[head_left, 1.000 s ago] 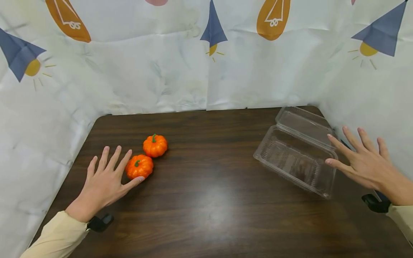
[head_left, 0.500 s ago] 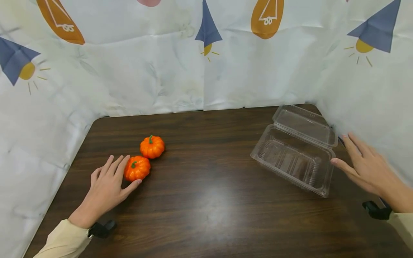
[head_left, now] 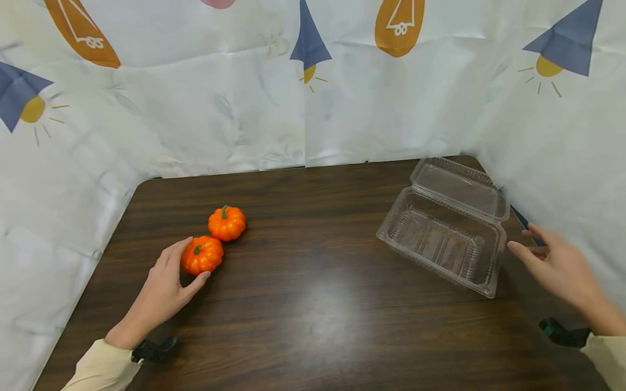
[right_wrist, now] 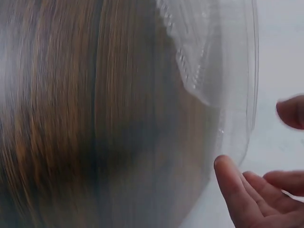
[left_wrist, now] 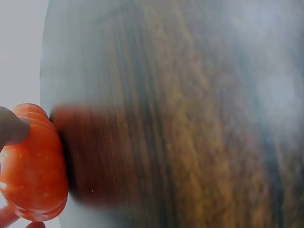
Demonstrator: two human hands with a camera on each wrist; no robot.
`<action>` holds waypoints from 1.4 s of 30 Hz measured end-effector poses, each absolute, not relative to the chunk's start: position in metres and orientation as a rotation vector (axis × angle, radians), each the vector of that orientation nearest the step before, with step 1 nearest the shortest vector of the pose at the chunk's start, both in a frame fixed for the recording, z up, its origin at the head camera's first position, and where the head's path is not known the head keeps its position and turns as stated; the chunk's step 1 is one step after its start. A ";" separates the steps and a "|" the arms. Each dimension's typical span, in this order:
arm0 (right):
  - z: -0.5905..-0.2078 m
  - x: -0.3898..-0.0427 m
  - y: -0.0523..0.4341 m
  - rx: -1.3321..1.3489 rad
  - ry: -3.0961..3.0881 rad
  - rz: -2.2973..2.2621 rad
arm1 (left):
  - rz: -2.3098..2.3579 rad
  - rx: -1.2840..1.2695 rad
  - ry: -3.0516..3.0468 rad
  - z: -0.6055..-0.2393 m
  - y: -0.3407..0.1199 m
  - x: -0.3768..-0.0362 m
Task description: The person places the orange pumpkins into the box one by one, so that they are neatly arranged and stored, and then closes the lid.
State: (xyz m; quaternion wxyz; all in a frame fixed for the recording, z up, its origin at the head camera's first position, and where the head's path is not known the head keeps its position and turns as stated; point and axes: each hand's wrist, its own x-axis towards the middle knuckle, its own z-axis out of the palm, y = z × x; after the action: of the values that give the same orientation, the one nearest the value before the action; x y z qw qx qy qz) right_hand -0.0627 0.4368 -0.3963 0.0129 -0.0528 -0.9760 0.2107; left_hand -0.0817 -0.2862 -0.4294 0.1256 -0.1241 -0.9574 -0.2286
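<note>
The fingers (head_left: 182, 250) of the left hand (head_left: 163, 288) curl round the near small orange plastic pumpkin with a green stem (head_left: 202, 256): the thumb lies against its front right side and the other fingers wrap its left side, so the hand grips it while it rests on the dark brown wood-grain table (head_left: 313, 304). The left wrist view shows the same pumpkin (left_wrist: 33, 161) at the left edge, with a fingertip on its upper side and its base on the table (left_wrist: 180, 123). A second small orange pumpkin (head_left: 227, 222) stands just behind and to the right of the first, touching or nearly touching it; which cannot be told. The fingers (head_left: 519, 251) of the right hand (head_left: 557, 269) are spread apart and relaxed, holding nothing, just beside the right end of the clear plastic hinged clamshell container (head_left: 442, 236) and apart from it. The container sits near the far right corner of the table, lid open and leaning back. In the right wrist view the fingertips (right_wrist: 228, 178) lie close to the container's rounded rim (right_wrist: 237, 95), not touching. A white cloth printed with blue and orange shapes (head_left: 205, 98) hangs behind and beside the table. Each arm wears a pale cream sleeve (head_left: 100, 369).
</note>
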 end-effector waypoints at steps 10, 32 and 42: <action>-0.410 -0.058 0.444 -0.266 -2.835 1.461 | -0.777 -0.288 -2.789 -0.436 -0.291 -0.082; -0.422 -0.051 0.431 -0.196 -2.240 2.452 | -0.900 -0.205 -2.734 -0.440 -0.288 -0.080; -0.425 -0.048 0.427 -0.192 -2.138 2.528 | -1.022 -0.063 -2.757 -0.441 -0.287 -0.079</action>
State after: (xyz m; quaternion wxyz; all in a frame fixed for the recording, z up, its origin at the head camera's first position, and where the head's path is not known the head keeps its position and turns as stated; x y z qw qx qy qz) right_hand -0.0481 0.4267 -0.4251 -0.0876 -0.0576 -0.6422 0.7593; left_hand -0.0794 -0.2871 -0.4415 0.1001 -0.0213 -0.9328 -0.3456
